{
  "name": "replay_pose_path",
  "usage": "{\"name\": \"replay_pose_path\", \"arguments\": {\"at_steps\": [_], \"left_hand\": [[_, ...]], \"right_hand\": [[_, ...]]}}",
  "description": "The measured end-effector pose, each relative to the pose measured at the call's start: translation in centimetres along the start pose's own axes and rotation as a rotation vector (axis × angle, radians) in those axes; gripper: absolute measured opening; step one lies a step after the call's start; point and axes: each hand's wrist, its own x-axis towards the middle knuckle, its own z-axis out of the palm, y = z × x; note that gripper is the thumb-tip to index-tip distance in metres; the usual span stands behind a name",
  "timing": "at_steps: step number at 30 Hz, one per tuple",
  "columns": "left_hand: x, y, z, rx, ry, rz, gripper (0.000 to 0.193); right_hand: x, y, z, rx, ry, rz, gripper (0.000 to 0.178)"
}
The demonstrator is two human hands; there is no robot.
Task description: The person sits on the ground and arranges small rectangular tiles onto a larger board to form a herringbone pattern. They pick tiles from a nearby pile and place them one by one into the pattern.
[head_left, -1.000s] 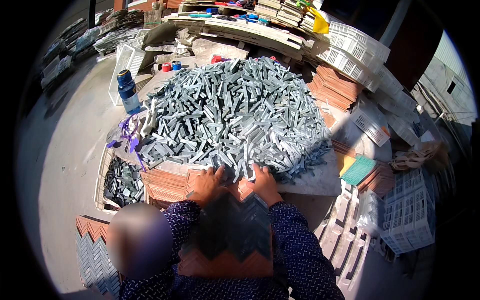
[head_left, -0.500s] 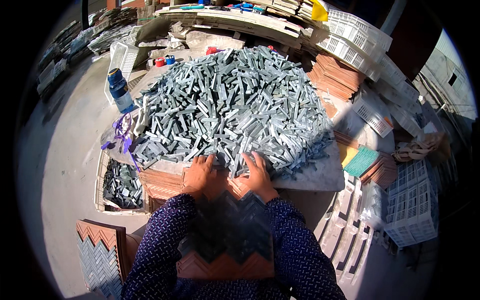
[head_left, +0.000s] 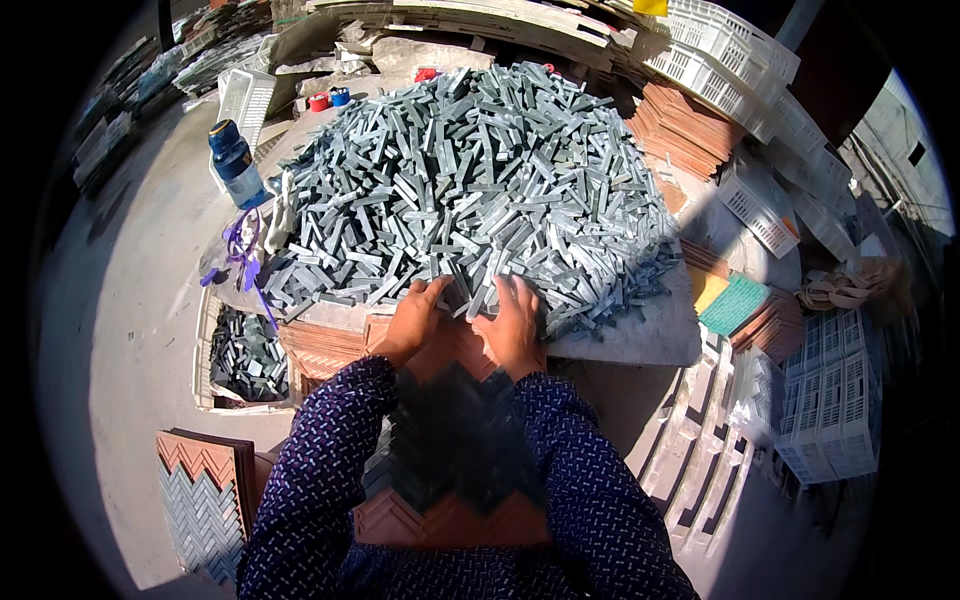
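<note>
My left hand [head_left: 413,322] reaches to the near edge of a large heap of grey stone strips [head_left: 460,185]. Its fingers are bent and close together at the strips; whatever they pinch is hidden. Beside it, my right hand [head_left: 511,328] touches the same edge with thumb and fingers apart, several strips lying between the two hands. Under my forearms lies a terracotta-coloured panel with a zigzag pattern [head_left: 445,525]. Dark grey strips in a herringbone layout [head_left: 455,430] fill its shaded middle.
A blue bottle [head_left: 235,170] and purple cord [head_left: 240,240] sit left of the heap. Below is a crate of strips [head_left: 203,365]. Finished-looking herringbone panels [head_left: 200,500] stand lower left. Right are terracotta panels [head_left: 685,125], white crates [head_left: 830,400] and a slatted pallet [head_left: 690,450].
Both hands have shifted slightly up in the picture and closer together at the heap's edge. The left fingers have drawn inward. The whole view has tilted a little.
</note>
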Motion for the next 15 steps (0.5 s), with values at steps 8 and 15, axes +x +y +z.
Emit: {"name": "replay_pose_path", "arguments": {"at_steps": [8,15], "left_hand": [[1.1,1.0,2.1,-0.508,0.063,-0.241,0.050],[3.9,4.6,-0.1,-1.037,-0.049,-0.499,0.043]], "right_hand": [[1.1,-0.9,2.4,0.296,0.090,-0.082,0.057],[4.0,-2.2,0.0,0.654,0.128,-0.059,0.029]]}}
